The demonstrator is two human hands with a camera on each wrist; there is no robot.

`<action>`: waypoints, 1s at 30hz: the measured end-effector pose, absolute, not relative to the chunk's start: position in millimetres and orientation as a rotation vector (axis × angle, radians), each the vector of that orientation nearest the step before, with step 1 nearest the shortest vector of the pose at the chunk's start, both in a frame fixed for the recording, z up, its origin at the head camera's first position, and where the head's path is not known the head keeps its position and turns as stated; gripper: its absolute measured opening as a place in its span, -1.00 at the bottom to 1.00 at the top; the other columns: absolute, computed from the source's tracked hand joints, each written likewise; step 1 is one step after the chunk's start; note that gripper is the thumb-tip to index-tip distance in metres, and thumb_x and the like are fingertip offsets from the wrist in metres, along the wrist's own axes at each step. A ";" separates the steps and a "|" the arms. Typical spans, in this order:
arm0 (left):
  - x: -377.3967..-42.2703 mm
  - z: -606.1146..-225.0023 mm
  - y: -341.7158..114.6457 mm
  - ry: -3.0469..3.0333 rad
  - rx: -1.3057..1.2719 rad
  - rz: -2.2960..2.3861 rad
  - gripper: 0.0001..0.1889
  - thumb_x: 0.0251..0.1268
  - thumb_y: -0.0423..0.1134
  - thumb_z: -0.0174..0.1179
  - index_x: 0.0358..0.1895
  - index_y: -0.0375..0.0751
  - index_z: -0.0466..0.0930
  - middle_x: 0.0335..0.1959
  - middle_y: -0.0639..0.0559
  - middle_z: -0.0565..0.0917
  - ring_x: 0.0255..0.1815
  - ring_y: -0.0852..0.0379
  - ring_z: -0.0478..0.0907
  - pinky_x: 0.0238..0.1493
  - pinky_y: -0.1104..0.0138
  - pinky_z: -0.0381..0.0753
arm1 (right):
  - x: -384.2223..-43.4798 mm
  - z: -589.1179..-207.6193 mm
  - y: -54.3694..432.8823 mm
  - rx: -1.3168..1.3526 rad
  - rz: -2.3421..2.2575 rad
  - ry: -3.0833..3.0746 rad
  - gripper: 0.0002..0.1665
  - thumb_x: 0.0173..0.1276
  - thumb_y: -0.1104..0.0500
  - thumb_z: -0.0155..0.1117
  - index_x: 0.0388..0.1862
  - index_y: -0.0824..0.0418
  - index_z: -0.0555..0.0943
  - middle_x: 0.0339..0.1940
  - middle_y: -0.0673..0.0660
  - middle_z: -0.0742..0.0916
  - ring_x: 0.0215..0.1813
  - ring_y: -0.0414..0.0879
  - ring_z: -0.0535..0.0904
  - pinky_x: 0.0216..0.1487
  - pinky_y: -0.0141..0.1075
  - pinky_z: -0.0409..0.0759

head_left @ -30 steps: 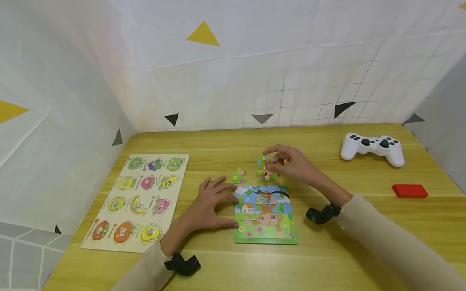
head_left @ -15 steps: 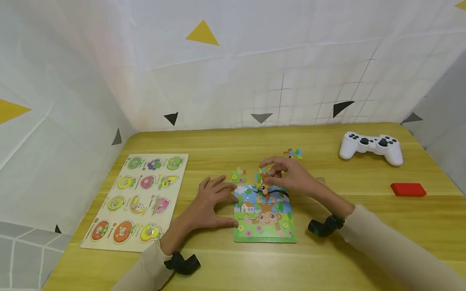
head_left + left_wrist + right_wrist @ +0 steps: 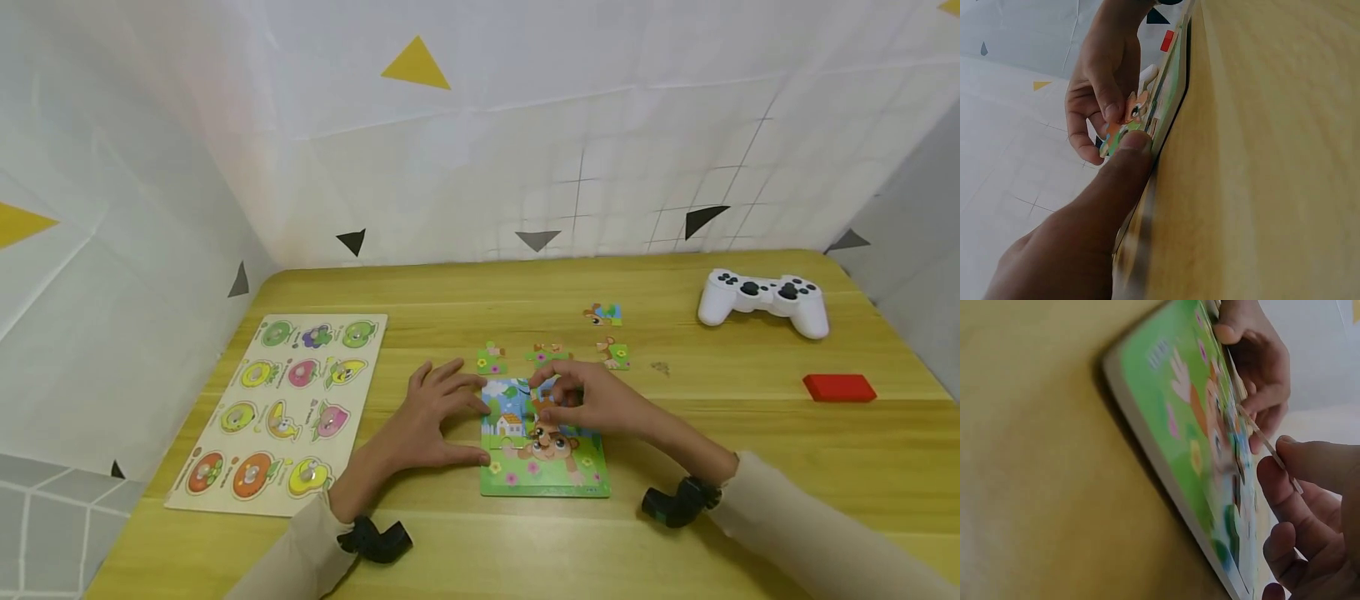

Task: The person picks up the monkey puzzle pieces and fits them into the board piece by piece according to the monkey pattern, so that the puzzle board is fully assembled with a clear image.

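Note:
A square monkey jigsaw board lies on the table, with a green frame and a house in its picture. My right hand pinches a jigsaw piece between thumb and fingers, tilted just above the middle of the board. In the right wrist view that piece shows edge-on. My left hand rests at the board's left edge, fingers spread, its thumb against the rim. Behind the board lie loose jigsaw pieces: one at left, one partly hidden in the middle, one at right.
Another loose piece lies farther back. A wooden fruit peg board is on the left. A white game controller stands at the back right, with a red block in front of it. Patterned cloth rises behind the table.
My right hand has carried the pinched piece from behind the board forward and down over its middle, uncovering loose pieces behind. The left hand stays at the board's left edge.

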State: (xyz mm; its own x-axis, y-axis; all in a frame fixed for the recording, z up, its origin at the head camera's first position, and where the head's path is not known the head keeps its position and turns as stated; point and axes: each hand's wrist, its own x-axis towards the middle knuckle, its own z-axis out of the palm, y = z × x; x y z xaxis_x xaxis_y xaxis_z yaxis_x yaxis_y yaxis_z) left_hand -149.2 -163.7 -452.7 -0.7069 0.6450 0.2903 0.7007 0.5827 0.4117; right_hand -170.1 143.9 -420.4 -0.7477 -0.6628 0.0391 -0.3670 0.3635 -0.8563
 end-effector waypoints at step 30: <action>-150.2 -453.1 -164.2 -2.708 -1.149 -0.761 -0.45 -0.03 0.34 0.48 0.03 0.26 0.66 0.41 0.13 0.51 0.63 -0.21 0.14 0.49 -0.39 -0.10 | -133.4 -416.9 133.8 -1.018 -0.823 2.748 -0.23 0.02 -0.20 0.66 0.17 0.05 0.62 -0.21 -0.19 0.70 -0.14 -0.28 0.62 -0.07 -0.14 0.10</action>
